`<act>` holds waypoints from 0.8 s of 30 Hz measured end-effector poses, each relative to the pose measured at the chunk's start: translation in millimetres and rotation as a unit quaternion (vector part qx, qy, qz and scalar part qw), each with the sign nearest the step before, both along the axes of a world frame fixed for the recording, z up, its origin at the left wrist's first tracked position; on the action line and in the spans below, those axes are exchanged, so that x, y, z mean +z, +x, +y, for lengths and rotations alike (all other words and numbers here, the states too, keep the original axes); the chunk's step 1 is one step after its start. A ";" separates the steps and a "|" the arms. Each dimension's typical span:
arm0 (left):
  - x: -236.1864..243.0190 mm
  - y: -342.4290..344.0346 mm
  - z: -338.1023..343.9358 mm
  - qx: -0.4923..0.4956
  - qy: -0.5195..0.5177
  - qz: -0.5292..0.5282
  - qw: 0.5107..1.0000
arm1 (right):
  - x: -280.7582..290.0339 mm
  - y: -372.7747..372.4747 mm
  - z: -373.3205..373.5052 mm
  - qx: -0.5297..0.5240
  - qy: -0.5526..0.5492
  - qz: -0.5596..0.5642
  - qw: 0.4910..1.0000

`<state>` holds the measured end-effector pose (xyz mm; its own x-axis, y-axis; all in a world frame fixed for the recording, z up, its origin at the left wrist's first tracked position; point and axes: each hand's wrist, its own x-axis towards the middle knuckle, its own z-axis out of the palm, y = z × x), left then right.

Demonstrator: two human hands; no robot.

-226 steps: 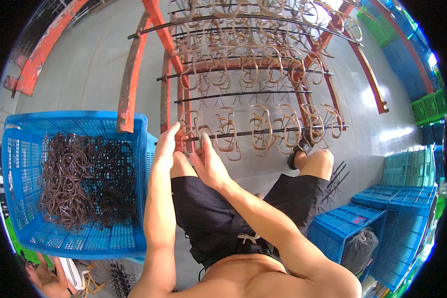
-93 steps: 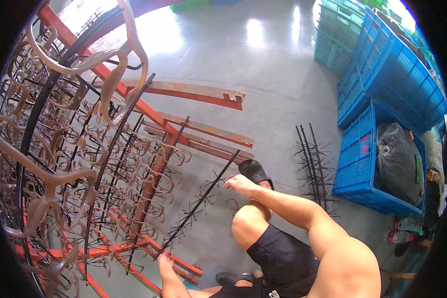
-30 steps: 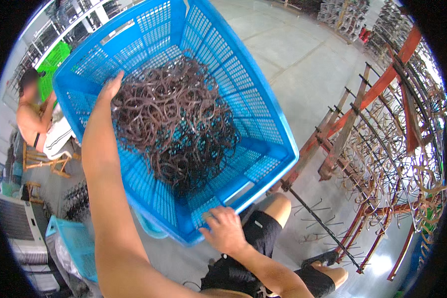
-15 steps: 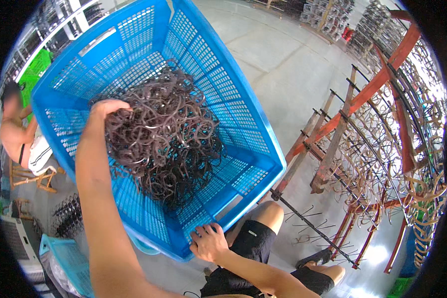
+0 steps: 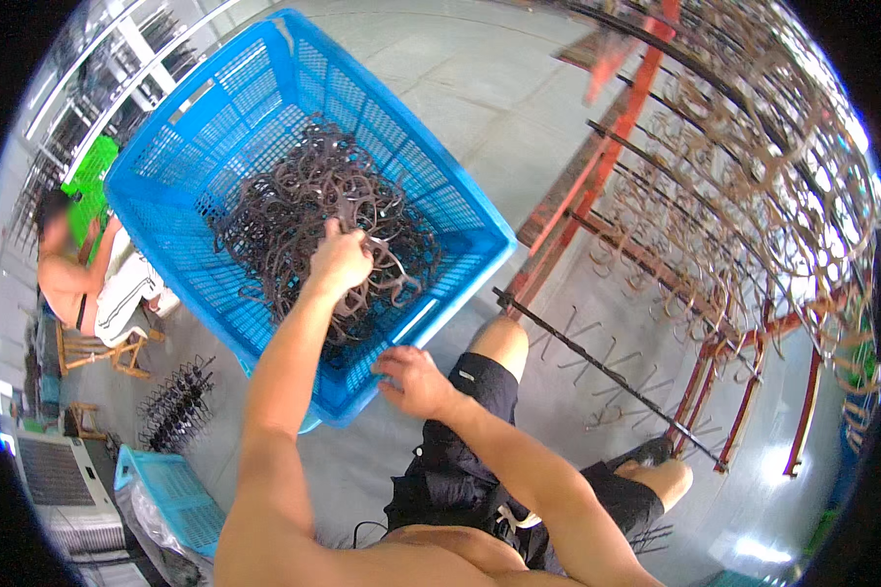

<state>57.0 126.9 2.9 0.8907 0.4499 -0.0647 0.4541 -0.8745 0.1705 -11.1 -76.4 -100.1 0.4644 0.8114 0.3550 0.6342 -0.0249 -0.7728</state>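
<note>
Brown curved pieces [image 5: 347, 209] fill the left fingers [image 5: 349, 245] inside a blue basket [image 5: 367, 127].

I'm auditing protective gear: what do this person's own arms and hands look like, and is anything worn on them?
The left hand and right hand are ungloved. No sleeves cover the arms, and no watch or band shows at either wrist. I cannot tell about rings.

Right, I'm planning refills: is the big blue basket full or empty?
Partly full: dark curved pieces lie heaped in the blue basket, with bare mesh wall showing around them.
</note>
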 end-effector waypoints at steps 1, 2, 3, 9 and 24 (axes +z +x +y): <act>5.9 -2.6 0.0 -0.001 -0.011 -0.009 1.000 | 3.6 2.3 -7.6 -0.018 0.008 0.048 0.999; 15.5 -3.3 2.6 -0.017 -0.011 -0.035 0.999 | 8.8 8.1 -13.3 -0.043 0.031 0.075 0.996; 26.3 -6.1 6.5 -0.027 -0.020 -0.047 0.998 | 15.0 12.5 -18.6 -0.085 0.043 0.059 0.994; 84.9 -18.1 4.0 -0.113 -0.103 -0.206 0.967 | 62.0 56.7 -6.3 -0.273 0.153 0.006 0.950; 85.3 15.7 45.3 -0.199 -0.246 -0.161 0.935 | 55.3 107.6 -4.6 -0.199 0.195 0.385 0.880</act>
<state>72.7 172.2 88.2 0.9902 0.0649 0.1239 -0.0349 -0.7430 0.6684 96.4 -81.0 -44.8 0.9085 0.4171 0.0257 -0.0809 0.2360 -0.9684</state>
